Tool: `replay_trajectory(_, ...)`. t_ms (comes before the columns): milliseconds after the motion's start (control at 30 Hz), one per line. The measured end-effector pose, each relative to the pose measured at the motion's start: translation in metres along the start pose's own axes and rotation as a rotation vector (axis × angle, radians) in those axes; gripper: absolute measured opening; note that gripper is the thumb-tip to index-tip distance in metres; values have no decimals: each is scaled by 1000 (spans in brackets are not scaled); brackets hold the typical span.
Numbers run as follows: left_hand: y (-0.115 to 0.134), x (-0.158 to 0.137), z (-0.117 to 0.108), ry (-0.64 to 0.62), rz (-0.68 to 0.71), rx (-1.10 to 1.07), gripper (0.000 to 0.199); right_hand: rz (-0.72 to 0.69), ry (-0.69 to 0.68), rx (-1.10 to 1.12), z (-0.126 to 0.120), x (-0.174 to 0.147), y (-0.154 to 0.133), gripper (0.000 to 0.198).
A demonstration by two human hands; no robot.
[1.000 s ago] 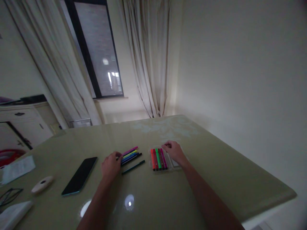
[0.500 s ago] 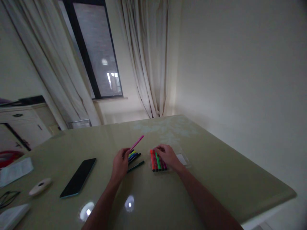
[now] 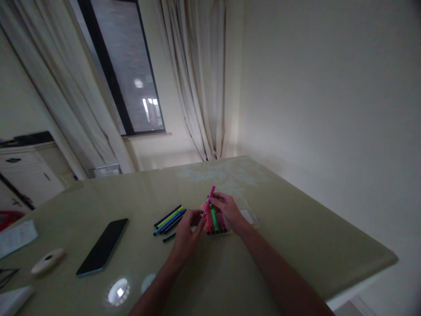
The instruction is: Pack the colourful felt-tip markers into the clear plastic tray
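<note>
A pink marker (image 3: pixel 209 201) is held between my two hands, tilted over a clear plastic case (image 3: pixel 253 218). My left hand (image 3: pixel 190 230) pinches its lower end. The fingers of my right hand (image 3: pixel 227 210) are closed on it near the upper part. Inside the case, below the pink marker, several markers (image 3: pixel 215 223) lie side by side, red, green and purple among them. Left of my left hand, several loose markers (image 3: pixel 169 218) in blue, yellow and dark colours rest on the table. A dark green marker (image 3: pixel 169 237) is partly hidden by my left hand.
On the green-covered table (image 3: pixel 283 259), a black phone (image 3: pixel 103 246) lies to the left. Beyond it are a white oval object (image 3: pixel 48 261), a paper sheet (image 3: pixel 18 237) and a dark cable (image 3: pixel 8 276). A wall (image 3: pixel 329 109) runs along the right side.
My left hand has moved right, bringing the pink marker from above the loose pile to the case. My right hand's fingers have come onto the marker. The view has shifted slightly.
</note>
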State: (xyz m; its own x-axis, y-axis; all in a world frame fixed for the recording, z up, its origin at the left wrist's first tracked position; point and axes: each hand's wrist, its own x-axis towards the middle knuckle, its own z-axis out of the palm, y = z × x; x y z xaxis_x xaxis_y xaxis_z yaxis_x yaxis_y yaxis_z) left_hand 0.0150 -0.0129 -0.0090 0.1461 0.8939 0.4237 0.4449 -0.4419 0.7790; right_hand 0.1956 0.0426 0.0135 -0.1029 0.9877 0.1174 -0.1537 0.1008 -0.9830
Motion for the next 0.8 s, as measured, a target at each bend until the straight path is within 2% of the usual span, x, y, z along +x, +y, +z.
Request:
replay_trajectory(133, 1, -8, 10, -175, 170, 290, 31, -9, 8, -254, -30, 7, -10, 26)
replay_trajectory(233, 5, -13, 18, -344, 278, 457, 48, 48, 35, -439, -52, 8, -13, 17)
replay_trajectory(333, 9, -15, 22, -436, 319, 534, 57, 153, -39, -559, -60, 6, -7, 16)
replay_trajectory(400, 11, -15, 22, -464, 325, 567, 57, 185, -41, -639, -59, 5, -1, 15)
replay_trajectory(500, 11, -15, 21, -476, 327, 594, 54, 133, 53, -799, -54, 4, 7, 5)
replay_trajectory(633, 11, -17, 23, -461, 336, 594, 51, 83, 150, -984, -55, 6, 10, 8)
replay_trajectory(800, 11, -15, 27, -464, 321, 582, 50, 123, 129, -1073, -62, 8, 10, 8)
